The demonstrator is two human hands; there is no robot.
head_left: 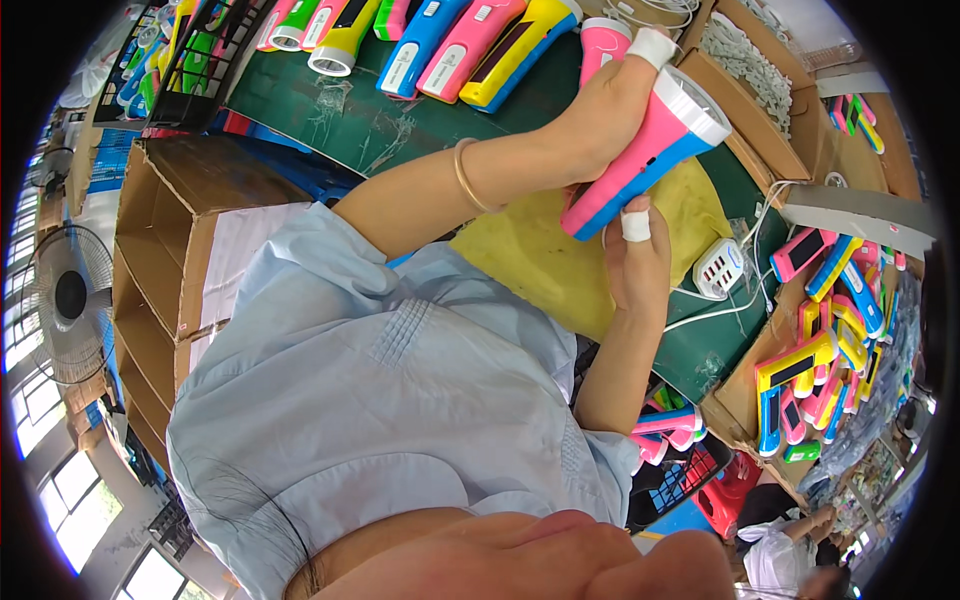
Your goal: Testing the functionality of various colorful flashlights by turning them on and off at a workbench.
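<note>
A pink and blue flashlight [640, 150] with a wide white head is held above the green table, tilted with its head toward the upper right. My left hand [605, 115], with white tape on one digit and a bangle on the wrist, grips its far side; part of that grip is hidden. My right hand [637, 260], also with a taped finger, is closed against the blue side near the tail end. Beneath both hands lies a yellow cloth [530, 255]. A second pink flashlight [603, 42] is just behind my left hand.
Several coloured flashlights [455, 50] lie along the table's [350, 120] far side. A white multi-port charger [718, 268] with cables sits right of the cloth. Cardboard boxes [800, 150] and a heap of flashlights [825, 375] stand at right. Cardboard shelving [155, 250] is at left.
</note>
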